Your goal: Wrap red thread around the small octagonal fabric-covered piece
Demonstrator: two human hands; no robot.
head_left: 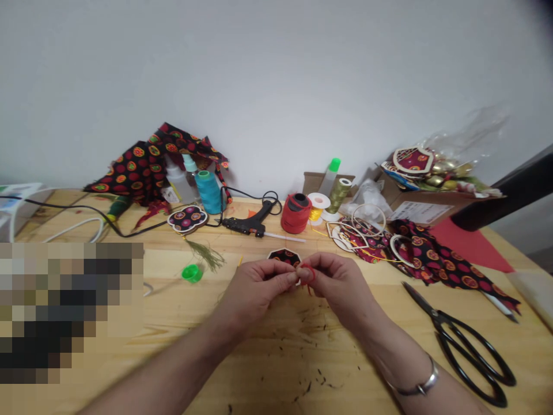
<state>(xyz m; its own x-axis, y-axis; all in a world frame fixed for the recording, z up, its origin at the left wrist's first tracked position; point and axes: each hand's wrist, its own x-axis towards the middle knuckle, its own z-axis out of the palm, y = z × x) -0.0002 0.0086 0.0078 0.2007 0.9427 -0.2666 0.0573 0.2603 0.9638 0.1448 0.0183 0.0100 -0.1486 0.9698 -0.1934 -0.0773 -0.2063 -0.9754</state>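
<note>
My left hand (pixel 271 279) and my right hand (pixel 330 278) meet above the middle of the wooden table, fingertips pinched close together. Red thread (pixel 309 273) loops around the fingertips of my right hand, and a short end hangs below. My left thumb and index finger pinch at the same spot; the thread between them is mostly covered by the fingers. Just behind the hands is a wood-rimmed octagonal piece with dark patterned fabric (pixel 284 256), its lower part hidden by them. A spool of red thread (pixel 296 212) stands farther back.
Black scissors (pixel 458 340) lie at right, near a box of ornaments (pixel 423 202) and patterned fabric (pixel 453 262). Behind the hands are a black glue gun (pixel 253 222) and a teal thread cone (pixel 209 193). A green cap (pixel 192 273) and a tasselled fabric piece (pixel 187 219) lie left.
</note>
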